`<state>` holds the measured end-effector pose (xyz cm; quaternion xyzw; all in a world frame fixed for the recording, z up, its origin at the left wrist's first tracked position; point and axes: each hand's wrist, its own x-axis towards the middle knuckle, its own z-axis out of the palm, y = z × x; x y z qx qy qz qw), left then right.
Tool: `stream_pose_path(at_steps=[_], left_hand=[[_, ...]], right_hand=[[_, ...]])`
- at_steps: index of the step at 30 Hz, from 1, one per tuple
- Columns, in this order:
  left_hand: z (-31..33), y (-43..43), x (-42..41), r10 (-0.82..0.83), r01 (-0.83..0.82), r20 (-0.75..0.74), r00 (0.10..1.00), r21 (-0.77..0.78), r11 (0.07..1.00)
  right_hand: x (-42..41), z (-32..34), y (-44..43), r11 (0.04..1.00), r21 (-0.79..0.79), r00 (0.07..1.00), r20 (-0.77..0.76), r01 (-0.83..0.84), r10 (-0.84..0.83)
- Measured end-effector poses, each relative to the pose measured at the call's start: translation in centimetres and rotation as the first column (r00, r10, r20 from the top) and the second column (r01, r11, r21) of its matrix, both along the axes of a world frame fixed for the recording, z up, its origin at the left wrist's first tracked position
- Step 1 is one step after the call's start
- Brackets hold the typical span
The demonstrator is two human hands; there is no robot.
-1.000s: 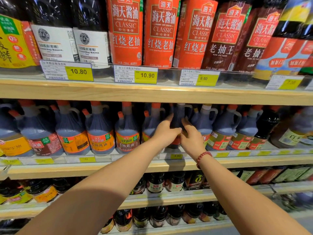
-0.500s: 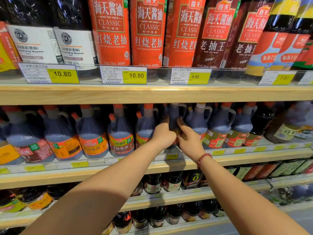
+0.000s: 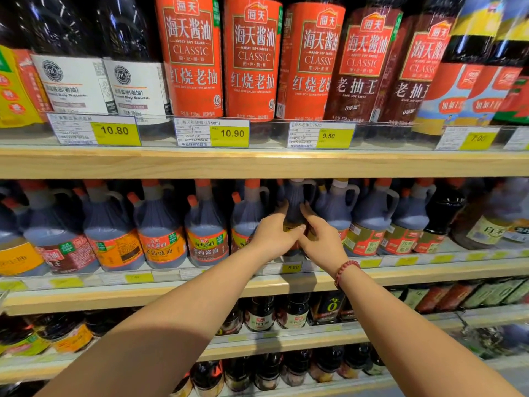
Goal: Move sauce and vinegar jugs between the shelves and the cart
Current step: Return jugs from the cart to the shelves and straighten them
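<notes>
The left hand and right hand both clasp the lower body of a dark jug standing on the middle shelf, hemmed close by orange-capped jugs on either side. The tag below reads 5.80. Above, red bottles read "CLASSIC", priced 10.90.

A shop is shown, most likely the condiment aisle of a supermarket. Stacked wooden shelves are filled from edge to edge with goods of one kind, and each product is repeated several times in a row. Tall soy sauce bottles with red printed labels are lined up on the top shelf, dark handled jugs with orange caps are ranged below them, and smaller dark bottles are set on the two lowest levels. Yellow price tags reading 10.80, 10.90 and 9.50 are held in clear strips along the shelf fronts
</notes>
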<state>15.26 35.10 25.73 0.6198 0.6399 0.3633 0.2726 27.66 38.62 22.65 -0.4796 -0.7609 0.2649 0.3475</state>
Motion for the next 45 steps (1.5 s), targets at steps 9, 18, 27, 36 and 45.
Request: stream_pose_path(at_steps=[9, 18, 27, 36, 45], left_hand=[[-0.6, 0.1, 0.4, 0.038, -0.038, -0.001, 0.999, -0.019, 0.999], [-1.3, 0.5, 0.7, 0.057, -0.057, 0.004, 0.998, -0.019, 0.998], [-4.8, -0.8, 2.4, 0.049, -0.126, 0.307, 0.950, 0.234, 0.964], [-5.3, -1.1, 9.1, -0.110, 0.025, 0.334, 0.936, 0.251, 0.968], [-4.9, 0.1, 19.6, -0.139, 0.072, 0.300, 0.944, 0.224, 0.972]], right_hand=[[0.7, 0.1, 0.2, 0.999, 0.029, 0.999, 0.043, -0.019, 0.018], [1.1, 0.1, 0.6, 0.998, 0.022, 0.996, 0.065, -0.064, 0.063], [3.4, -1.0, -1.5, 0.997, 0.066, 0.994, -0.109, 0.035, -0.028], [11.5, -3.0, -2.5, 0.961, 0.098, 0.958, -0.151, 0.260, -0.243], [22.9, -2.8, -1.9, 0.943, 0.042, 0.933, -0.170, 0.330, -0.318]])
